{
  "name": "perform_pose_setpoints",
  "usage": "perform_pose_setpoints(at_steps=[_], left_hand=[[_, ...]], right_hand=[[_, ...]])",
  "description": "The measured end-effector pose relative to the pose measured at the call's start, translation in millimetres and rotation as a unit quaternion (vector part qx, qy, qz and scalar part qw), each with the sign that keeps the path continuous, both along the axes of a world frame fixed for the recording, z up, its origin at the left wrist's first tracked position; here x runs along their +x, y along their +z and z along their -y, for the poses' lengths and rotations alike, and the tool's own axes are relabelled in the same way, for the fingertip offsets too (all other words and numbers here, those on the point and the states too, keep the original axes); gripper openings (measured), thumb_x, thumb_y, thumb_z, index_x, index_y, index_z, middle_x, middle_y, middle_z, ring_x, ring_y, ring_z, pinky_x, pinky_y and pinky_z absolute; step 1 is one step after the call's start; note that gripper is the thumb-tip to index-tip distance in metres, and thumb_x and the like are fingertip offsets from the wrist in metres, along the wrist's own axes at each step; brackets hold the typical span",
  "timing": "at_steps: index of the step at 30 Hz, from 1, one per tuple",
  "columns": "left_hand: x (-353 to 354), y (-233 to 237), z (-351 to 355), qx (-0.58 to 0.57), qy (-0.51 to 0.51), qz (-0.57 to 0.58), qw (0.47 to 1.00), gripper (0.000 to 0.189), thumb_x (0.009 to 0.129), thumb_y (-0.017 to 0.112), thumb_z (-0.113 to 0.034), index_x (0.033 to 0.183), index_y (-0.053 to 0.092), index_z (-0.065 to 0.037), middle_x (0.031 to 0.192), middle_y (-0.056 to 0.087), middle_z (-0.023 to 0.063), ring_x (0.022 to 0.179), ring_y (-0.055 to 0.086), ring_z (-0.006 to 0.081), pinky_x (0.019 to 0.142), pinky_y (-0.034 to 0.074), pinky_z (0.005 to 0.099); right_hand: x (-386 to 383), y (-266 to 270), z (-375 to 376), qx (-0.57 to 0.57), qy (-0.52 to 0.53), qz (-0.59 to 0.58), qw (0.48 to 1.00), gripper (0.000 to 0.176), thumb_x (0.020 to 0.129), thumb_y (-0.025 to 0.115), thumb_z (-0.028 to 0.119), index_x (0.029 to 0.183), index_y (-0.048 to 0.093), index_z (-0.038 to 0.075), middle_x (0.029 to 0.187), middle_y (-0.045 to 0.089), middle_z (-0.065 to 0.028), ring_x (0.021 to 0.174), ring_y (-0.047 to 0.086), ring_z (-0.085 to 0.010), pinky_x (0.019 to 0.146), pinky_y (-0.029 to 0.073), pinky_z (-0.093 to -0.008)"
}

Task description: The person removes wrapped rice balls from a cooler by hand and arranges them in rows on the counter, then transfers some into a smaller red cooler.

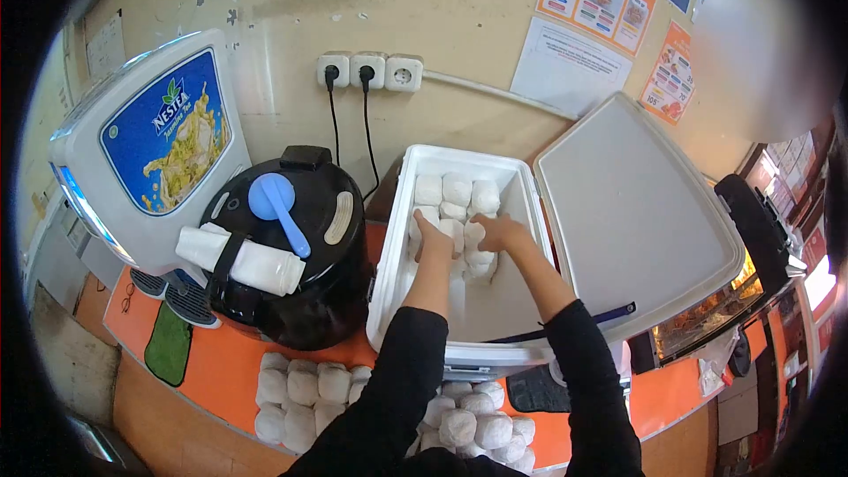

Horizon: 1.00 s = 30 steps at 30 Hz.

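Observation:
Both of my hands reach down into a white cooler box (402, 203) that holds several white wrapped bundles (457, 187) in rows toward its back. My left hand (430, 238) is at the left side of the bundles, with its fingers around one or more of them. On the right, my right hand (497, 232) is bent over the bundles there, and its fingertips are partly hidden. More white bundles (303, 384) lie on the orange table below the box, on both sides of my left sleeve.
A black round cooker (291, 300) with a blue scoop (278, 203) stands left of the box, beside a drink dispenser (163, 137). The box's open lid (636, 212) leans at the right. The orange table (212, 362) runs beneath. Two plugs sit in wall sockets (368, 71).

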State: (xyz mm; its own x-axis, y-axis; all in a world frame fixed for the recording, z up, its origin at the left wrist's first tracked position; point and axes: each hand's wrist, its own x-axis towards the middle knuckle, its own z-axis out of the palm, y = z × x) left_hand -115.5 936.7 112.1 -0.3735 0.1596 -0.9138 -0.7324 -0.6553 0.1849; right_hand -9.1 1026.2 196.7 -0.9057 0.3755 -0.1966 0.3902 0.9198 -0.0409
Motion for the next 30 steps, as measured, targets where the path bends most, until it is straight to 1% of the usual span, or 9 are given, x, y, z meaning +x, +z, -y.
perform_pose_setpoints(at_steps=[4, 7, 14, 17, 20, 22, 25, 27, 30], left_hand=[[0, 5, -8, 0.045, -0.012, 0.017, 0.999, 0.127, 0.053, 0.081, -0.065, 0.145, 0.013, -0.010, 0.140, 0.040, 0.0148, 0.121, 0.048, 0.0357, 0.101, 0.037, 0.0554], [-55, -96, -68, 0.114, -0.033, 0.020, 0.993, 0.134, 0.056, 0.081, -0.063, 0.151, 0.001, -0.011, 0.151, 0.026, 0.0166, 0.130, 0.039, 0.0386, 0.107, 0.034, 0.0554], [1, 26, -13, -0.102, -0.024, 0.045, 0.993, 0.126, 0.068, 0.075, -0.059, 0.152, -0.006, -0.010, 0.155, 0.016, 0.0173, 0.134, 0.035, 0.0401, 0.106, 0.037, 0.0557], [-39, -42, -37, 0.107, -0.037, -0.102, 0.988, 0.096, 0.077, 0.044, -0.075, 0.149, 0.029, -0.013, 0.146, 0.044, 0.0101, 0.130, 0.039, 0.0324, 0.103, 0.022, 0.0645], [-9, 13, 4, 0.027, -0.125, -0.061, 0.990, 0.095, 0.077, 0.034, -0.078, 0.145, 0.039, -0.012, 0.146, 0.044, 0.0094, 0.130, 0.040, 0.0318, 0.103, 0.019, 0.0648], [-10, 11, 8, 0.063, -0.096, -0.040, 0.993, 0.085, 0.080, 0.042, -0.071, 0.143, 0.043, -0.015, 0.145, 0.044, 0.0099, 0.131, 0.039, 0.0334, 0.102, 0.020, 0.0677], [-9, 15, 16, 0.189, -0.006, -0.140, 0.972, 0.066, 0.086, 0.055, -0.048, 0.142, 0.044, -0.015, 0.147, 0.040, 0.0139, 0.135, 0.034, 0.0349, 0.099, 0.022, 0.0758], [4, 53, 28, 0.097, -0.050, -0.103, 0.989, 0.066, 0.086, 0.055, -0.048, 0.142, 0.044, -0.013, 0.148, 0.039, 0.0144, 0.133, 0.037, 0.0345, 0.100, 0.022, 0.0741], [-32, -6, -15, -0.004, -0.123, -0.073, 0.990, 0.067, 0.086, 0.055, -0.051, 0.140, 0.046, -0.012, 0.149, 0.039, 0.0134, 0.127, 0.045, 0.0324, 0.101, 0.023, 0.0707]], right_hand=[[-50, -103, -42, 0.035, -0.045, 0.016, 0.998, 0.096, 0.060, 0.083, 0.039, 0.143, 0.036, 0.032, 0.127, 0.056, -0.0259, 0.128, 0.044, -0.0433, 0.100, 0.042, -0.0534], [-47, -93, -26, -0.043, -0.079, -0.050, 0.995, 0.091, 0.059, 0.085, 0.037, 0.138, 0.040, 0.029, 0.127, 0.057, -0.0236, 0.127, 0.045, -0.0432, 0.100, 0.042, -0.0541], [-57, -87, -48, -0.049, -0.020, -0.091, 0.994, 0.078, 0.054, 0.084, 0.028, 0.125, 0.051, 0.030, 0.118, 0.055, -0.0285, 0.112, 0.053, -0.0480, 0.092, 0.051, -0.0466], [-49, -36, -8, -0.189, -0.100, -0.151, 0.965, 0.071, 0.056, 0.081, 0.026, 0.121, 0.054, 0.025, 0.111, 0.062, -0.0228, 0.107, 0.058, -0.0419, 0.091, 0.051, -0.0436], [-58, -32, 12, -0.317, -0.040, -0.233, 0.919, 0.069, 0.057, 0.081, 0.029, 0.120, 0.055, 0.019, 0.103, 0.068, -0.0198, 0.091, 0.067, -0.0389, 0.083, 0.052, -0.0401], [-70, -45, 20, -0.245, 0.070, -0.280, 0.925, 0.068, 0.061, 0.076, 0.028, 0.124, 0.054, 0.016, 0.115, 0.064, -0.0215, 0.109, 0.061, -0.0284, 0.093, 0.049, -0.0401], [-85, -59, 11, -0.329, -0.024, -0.221, 0.918, 0.071, 0.069, 0.075, 0.038, 0.133, 0.050, 0.017, 0.128, 0.055, -0.0236, 0.122, 0.051, -0.0378, 0.098, 0.045, -0.0459], [-72, -49, 14, -0.549, -0.170, -0.225, 0.787, 0.086, 0.073, 0.076, 0.047, 0.143, 0.037, 0.016, 0.141, 0.042, -0.0225, 0.129, 0.040, -0.0452, 0.101, 0.041, -0.0544], [-67, -61, 9, -0.516, -0.253, -0.238, 0.783, 0.074, 0.076, 0.072, 0.048, 0.136, 0.049, 0.011, 0.125, 0.055, -0.0187, 0.111, 0.055, -0.0359, 0.091, 0.049, -0.0428]])
